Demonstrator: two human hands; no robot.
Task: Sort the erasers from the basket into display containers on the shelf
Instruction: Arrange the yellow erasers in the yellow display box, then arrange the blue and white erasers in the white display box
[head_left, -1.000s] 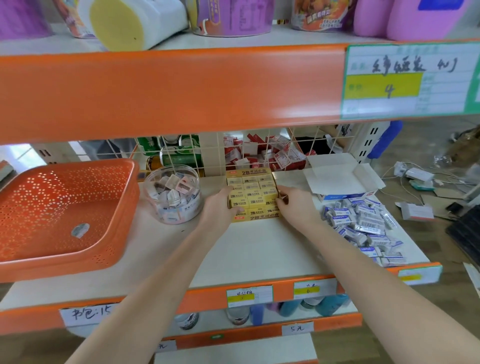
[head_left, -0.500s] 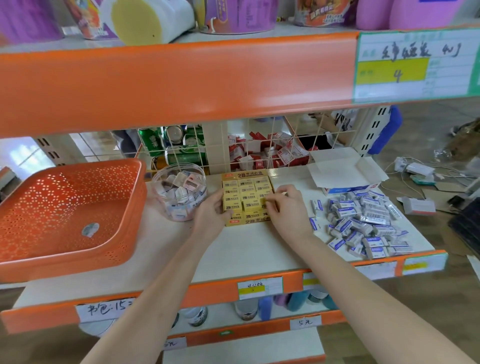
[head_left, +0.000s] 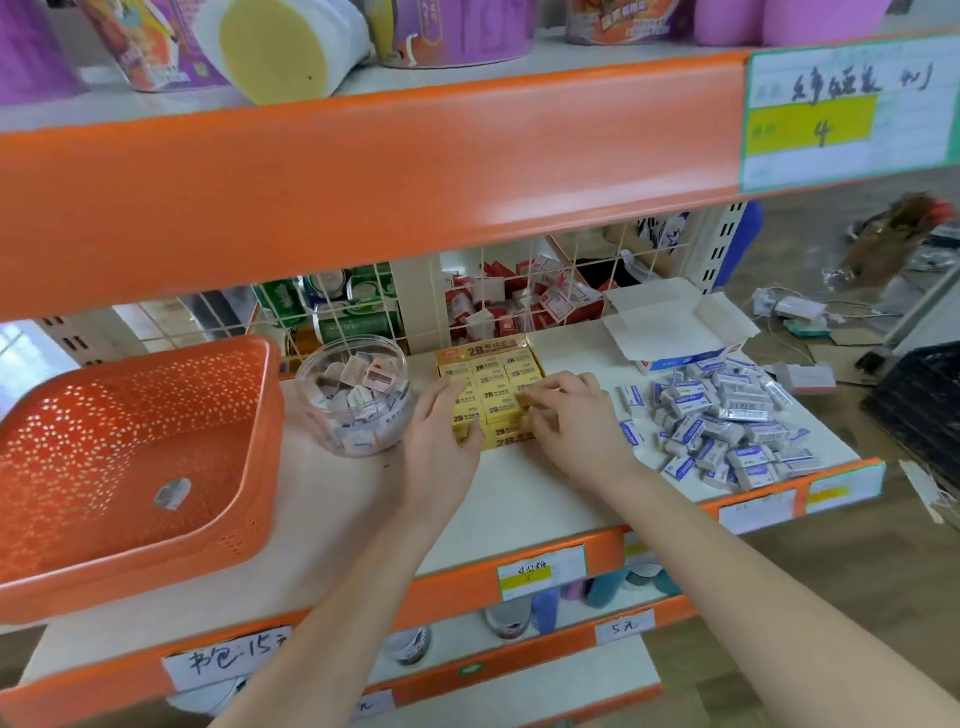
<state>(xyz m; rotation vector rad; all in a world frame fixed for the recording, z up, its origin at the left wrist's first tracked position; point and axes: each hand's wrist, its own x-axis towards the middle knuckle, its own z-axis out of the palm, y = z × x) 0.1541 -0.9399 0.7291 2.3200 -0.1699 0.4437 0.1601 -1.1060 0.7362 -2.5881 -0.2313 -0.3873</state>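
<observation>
Grip status: left hand (head_left: 441, 436) lies flat, fingers extended against the left wall of the yellow box (head_left: 485, 353). Right hand (head_left: 574, 421) rests bent fingers on the yellow erasers (head_left: 493, 395) packed inside; whether it pinches one cannot be told. Task is judged nearly complete: the orange basket (head_left: 104, 415) holds one eraser (head_left: 171, 492). The clear jar (head_left: 353, 345) is roughly full of small erasers. Blue-and-white erasers (head_left: 727, 431) lie loose on the shelf (head_left: 519, 499) beside an open carton (head_left: 675, 332), unsorted.
</observation>
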